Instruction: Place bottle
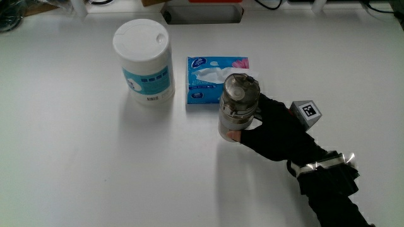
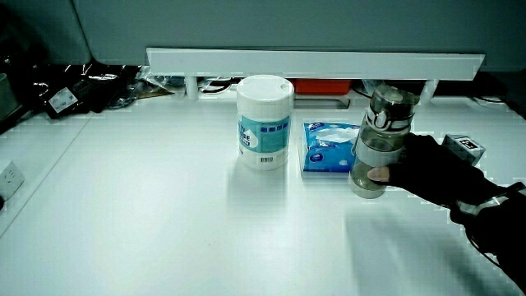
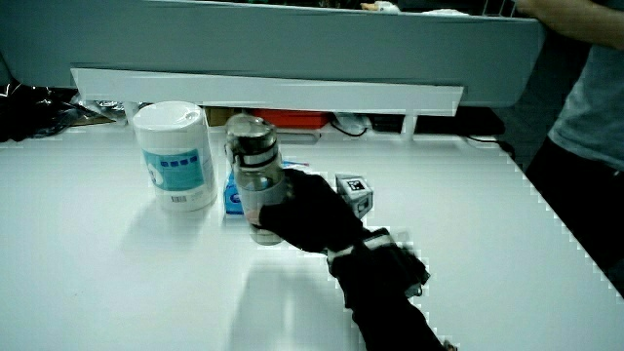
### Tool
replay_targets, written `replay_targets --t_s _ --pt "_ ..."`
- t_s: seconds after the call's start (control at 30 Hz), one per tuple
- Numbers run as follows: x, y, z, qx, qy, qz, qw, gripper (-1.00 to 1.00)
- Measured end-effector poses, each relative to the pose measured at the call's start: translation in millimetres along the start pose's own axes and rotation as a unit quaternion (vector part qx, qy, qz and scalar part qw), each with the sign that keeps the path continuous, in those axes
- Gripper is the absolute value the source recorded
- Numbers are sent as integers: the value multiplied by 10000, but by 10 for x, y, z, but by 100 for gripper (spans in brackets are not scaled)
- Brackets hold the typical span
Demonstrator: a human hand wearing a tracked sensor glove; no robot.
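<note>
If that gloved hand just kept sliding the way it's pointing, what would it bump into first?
The hand already grips the bottle. Pushed onward, the bottle would probably meet the blue tissue pack first, then perhaps the white canister.

You won't find any wording you can read here. The white canister (image 1: 144, 62) carries a blue label and a barcode patch, the blue packet (image 1: 208, 79) has a small logo, and the cube (image 1: 307, 111) shows a black-and-white pattern, all illegible.
</note>
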Motion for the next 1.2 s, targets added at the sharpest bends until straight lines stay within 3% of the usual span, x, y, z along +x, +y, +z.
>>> replay_targets --t_s 0.27,0.5,0.83,1.2 --pt "349 -38 159 252 176 -402 9987 0" --pt "542 -89 214 374 352 -504 9974 0" --pt "720 -140 214 385 497 -608 9962 0" --pt "763 -154 227 383 614 -650 9953 0"
